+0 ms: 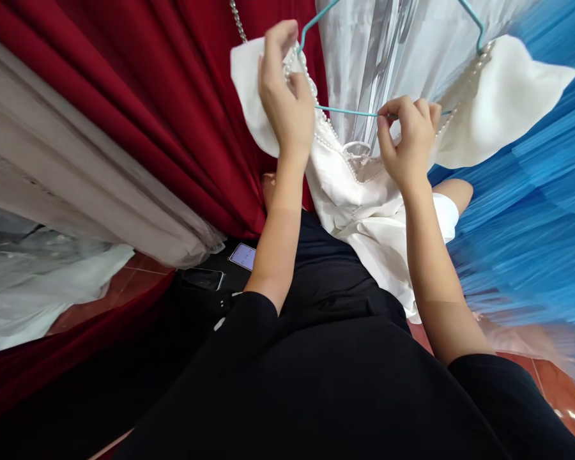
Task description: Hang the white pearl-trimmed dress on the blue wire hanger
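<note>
A white dress [345, 191] with pearl trim along its neckline hangs on a thin turquoise hanger [347, 111], its skirt falling over my lap. At the dress's left shoulder, my left hand [287, 96] curls its fingers around the pearl-edged white fabric; the pearls show between thumb and forefinger. My right hand [409, 137] pinches the hanger's lower bar between thumb and fingers, near the right side of the neckline. A wide white shoulder flap [503, 105] spreads out past my right hand. The hanger's hook is out of view.
Red fabric [182, 121] hangs in folds at the left, beside pale sheer cloth [76, 147]. Blue tulle [531, 223] fills the right side. A phone with a lit screen [243, 256] and a dark phone [201, 278] lie by my left arm. Reddish tiles [560, 377] cover the floor.
</note>
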The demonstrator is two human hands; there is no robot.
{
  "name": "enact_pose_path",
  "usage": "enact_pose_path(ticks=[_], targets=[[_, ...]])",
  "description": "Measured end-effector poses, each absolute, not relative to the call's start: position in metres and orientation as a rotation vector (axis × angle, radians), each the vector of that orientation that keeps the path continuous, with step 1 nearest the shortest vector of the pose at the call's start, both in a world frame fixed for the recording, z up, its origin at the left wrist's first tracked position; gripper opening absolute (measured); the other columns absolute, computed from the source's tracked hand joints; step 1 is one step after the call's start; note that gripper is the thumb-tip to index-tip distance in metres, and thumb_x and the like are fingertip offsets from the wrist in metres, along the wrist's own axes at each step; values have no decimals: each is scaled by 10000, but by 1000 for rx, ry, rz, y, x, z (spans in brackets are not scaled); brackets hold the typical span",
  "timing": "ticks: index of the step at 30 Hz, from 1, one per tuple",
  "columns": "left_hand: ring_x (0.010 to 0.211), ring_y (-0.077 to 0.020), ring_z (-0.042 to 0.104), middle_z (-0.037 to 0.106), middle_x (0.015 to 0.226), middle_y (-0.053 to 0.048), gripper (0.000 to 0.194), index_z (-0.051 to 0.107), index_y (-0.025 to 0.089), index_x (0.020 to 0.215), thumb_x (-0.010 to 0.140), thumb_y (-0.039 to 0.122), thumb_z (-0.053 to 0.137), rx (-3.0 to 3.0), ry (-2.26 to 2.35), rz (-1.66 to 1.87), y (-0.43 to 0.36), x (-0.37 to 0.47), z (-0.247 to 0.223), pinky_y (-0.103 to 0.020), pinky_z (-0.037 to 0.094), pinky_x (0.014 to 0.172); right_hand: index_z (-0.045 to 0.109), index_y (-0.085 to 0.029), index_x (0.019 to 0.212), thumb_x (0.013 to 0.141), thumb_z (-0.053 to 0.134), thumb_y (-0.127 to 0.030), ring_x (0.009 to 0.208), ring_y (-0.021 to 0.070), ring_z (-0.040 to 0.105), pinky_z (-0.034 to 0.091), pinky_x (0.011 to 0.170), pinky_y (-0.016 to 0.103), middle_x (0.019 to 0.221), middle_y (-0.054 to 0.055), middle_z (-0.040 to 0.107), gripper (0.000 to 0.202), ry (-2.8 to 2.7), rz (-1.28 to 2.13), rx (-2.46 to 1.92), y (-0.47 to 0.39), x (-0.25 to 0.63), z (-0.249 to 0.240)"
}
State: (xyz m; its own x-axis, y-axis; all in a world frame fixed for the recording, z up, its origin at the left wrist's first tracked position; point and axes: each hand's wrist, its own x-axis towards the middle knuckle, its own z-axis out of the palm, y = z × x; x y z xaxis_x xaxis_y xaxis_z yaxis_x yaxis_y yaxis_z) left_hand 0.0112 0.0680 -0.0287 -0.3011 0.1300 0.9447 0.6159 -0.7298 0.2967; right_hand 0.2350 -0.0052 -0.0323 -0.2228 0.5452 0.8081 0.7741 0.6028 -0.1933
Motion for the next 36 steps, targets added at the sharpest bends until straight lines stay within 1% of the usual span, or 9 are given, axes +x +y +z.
enact_pose_path(ticks=[2,4,10,13,19,23,28,33,36], targets=[[1007,-169,672,616,1085,18,490,429,317,1150,768,10,414,-1743,-780,-2187,82,-13,-20,-285,541,914,538,-281,978,1014,416,-304,924,215,511,366,966,418,937,-8,616,129,-1898,-350,-1080,-4,236,-32],[937,-172,686,581,1088,-5,425,427,265,1134,776,35,433,-1896,-680,-2125,89,-32,-12,-294,569,793,538,-256,964,1010,424,-269,908,195,503,366,959,404,928,-10,616,124,-1892,-374,-1090,-2,238,-31],[959,-163,641,622,1007,45,305,546,292,1027,844,59,619,-2111,-882,-1841,61,-20,-5,-310,551,890,525,-313,958,987,460,-254,902,214,495,364,953,412,905,-13,604,92,-1887,-349,-1055,-1,241,-30],[923,-126,621,676,922,64,112,564,327,924,1022,277,549,-1977,-1159,-1809,49,-11,-8,-299,557,872,519,-301,963,992,459,-256,919,228,483,325,980,418,896,9,590,81,-1901,-291,-1015,-2,246,-30],[931,-188,641,678,890,5,450,572,280,845,1020,610,321,-1634,-1204,-2133,85,-64,-22,-354,522,899,541,-264,974,996,450,-262,889,206,459,313,980,401,909,9,591,94,-1918,-288,-1002,1,248,-30],[984,-152,602,630,897,33,609,468,263,863,934,819,228,-1293,-1468,-2337,96,-71,-61,-356,505,970,574,-321,998,991,394,-409,902,229,487,346,975,456,952,-5,617,201,-1894,-244,-1048,5,237,-33],[1082,-218,625,659,1039,-60,350,545,250,969,1032,515,326,-1653,-1472,-2150,35,4,-103,-372,505,987,588,-430,1015,955,362,-550,985,258,507,332,1014,508,1017,-56,647,262,-1851,-113,-1122,7,229,-34],[1391,-269,400,593,1328,-28,288,625,335,1183,924,386,508,-2113,-1394,-1948,-10,61,-75,-454,366,1127,581,-338,985,973,426,-356,928,214,535,375,995,435,1008,-57,653,157,-1882,-189,-1044,-7,233,-26],[1409,-246,362,614,1298,25,370,610,418,1226,872,335,545,-2270,-1350,-1902,-6,71,-51,-450,279,1181,586,-323,1004,982,434,-294,909,217,552,400,976,429,1003,-52,658,156,-1891,-229,-970,-14,236,-24]])
